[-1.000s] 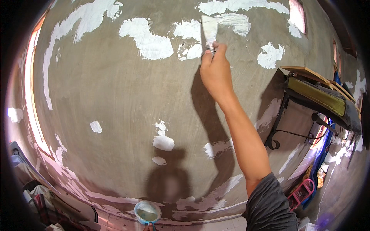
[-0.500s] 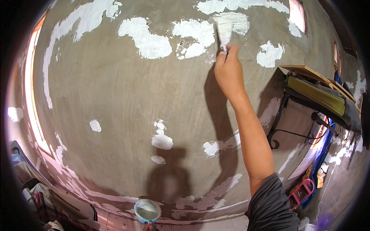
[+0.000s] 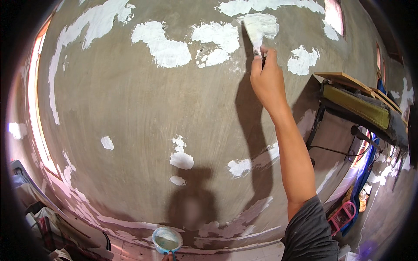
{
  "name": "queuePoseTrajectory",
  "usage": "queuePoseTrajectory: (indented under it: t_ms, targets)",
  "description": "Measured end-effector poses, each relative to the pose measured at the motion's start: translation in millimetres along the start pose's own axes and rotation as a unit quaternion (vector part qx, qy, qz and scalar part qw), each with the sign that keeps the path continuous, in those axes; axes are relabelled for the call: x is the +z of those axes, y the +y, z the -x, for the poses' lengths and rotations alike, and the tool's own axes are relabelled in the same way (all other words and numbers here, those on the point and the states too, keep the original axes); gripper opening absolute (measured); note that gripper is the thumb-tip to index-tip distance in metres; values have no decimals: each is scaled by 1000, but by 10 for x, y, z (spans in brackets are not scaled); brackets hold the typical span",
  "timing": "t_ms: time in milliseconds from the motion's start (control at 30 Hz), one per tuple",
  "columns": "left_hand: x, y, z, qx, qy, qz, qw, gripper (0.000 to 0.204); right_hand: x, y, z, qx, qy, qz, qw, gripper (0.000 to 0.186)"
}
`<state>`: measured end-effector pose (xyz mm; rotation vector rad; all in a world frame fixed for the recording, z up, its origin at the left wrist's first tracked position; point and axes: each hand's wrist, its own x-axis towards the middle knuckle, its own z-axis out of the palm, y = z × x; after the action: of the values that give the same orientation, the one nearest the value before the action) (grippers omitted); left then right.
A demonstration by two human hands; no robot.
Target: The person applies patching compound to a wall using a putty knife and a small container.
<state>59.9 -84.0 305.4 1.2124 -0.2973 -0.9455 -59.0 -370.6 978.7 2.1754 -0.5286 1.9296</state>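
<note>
High on the grey wall (image 3: 143,100), my right hand (image 3: 267,78) is closed round the handle of a putty knife (image 3: 254,32). The knife's wide blade lies against a fresh white patch of filler (image 3: 269,25), its handle slanting down to the right. At the bottom, my left hand (image 3: 168,257) shows only by its fingertips, gripping the handle of a light blue dipper (image 3: 155,239). Inside the dipper is pale, whitish paste (image 3: 166,241). My left forearm is out of sight.
More white patches (image 3: 163,45) are spread over the wall. A bracketed shelf (image 3: 344,78) juts out at right, with an olive-and-black item (image 3: 357,104) at it. A pink plastic piece (image 3: 342,217) is below. Fabric items (image 3: 48,222) are piled at lower left, beside a bright window (image 3: 37,100).
My right hand has shifted a little to the right and the putty knife's handle has swung that way, so it leans more. The dipper in my left hand has barely moved.
</note>
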Motion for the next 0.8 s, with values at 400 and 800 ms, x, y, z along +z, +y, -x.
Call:
queuePoseTrajectory:
  t_ms: [400, 800]
  targets:
    - [97, 143, 70, 19, -9, -14, 1000, 23, 136, 85, -199, 14, 58, -37, 998, 34]
    - [49, 55, 59, -3, 9, -1, 1000, 24, 137, -25, -199, 25, 52, -3, 998, 29]
